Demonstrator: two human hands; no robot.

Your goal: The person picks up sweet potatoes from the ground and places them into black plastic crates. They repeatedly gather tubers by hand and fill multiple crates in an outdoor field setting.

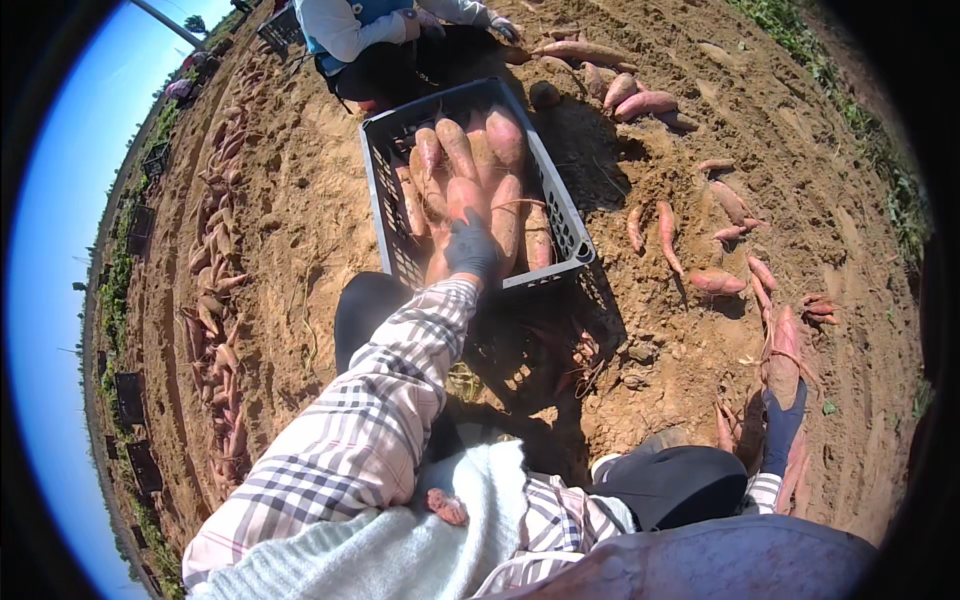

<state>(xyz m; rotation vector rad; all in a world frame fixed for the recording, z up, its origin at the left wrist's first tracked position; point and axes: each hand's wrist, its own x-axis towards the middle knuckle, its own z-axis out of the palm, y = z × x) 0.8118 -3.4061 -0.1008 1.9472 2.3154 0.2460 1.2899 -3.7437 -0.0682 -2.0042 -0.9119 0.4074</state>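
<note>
My left hand, in a dark glove, reaches into a plastic crate with perforated sides. Its fingers lie on a sweet potato near the crate's close end; the palm side is hidden, so a full grip cannot be told. Several other sweet potatoes fill the crate. At the lower right, my right hand, gloved too, is closed around the lower end of a large sweet potato with stringy roots, just above the soil.
Loose sweet potatoes lie on the soil to the right, more at the upper right. A long row of them runs along the left, with dark crates beyond. Another person crouches behind the crate.
</note>
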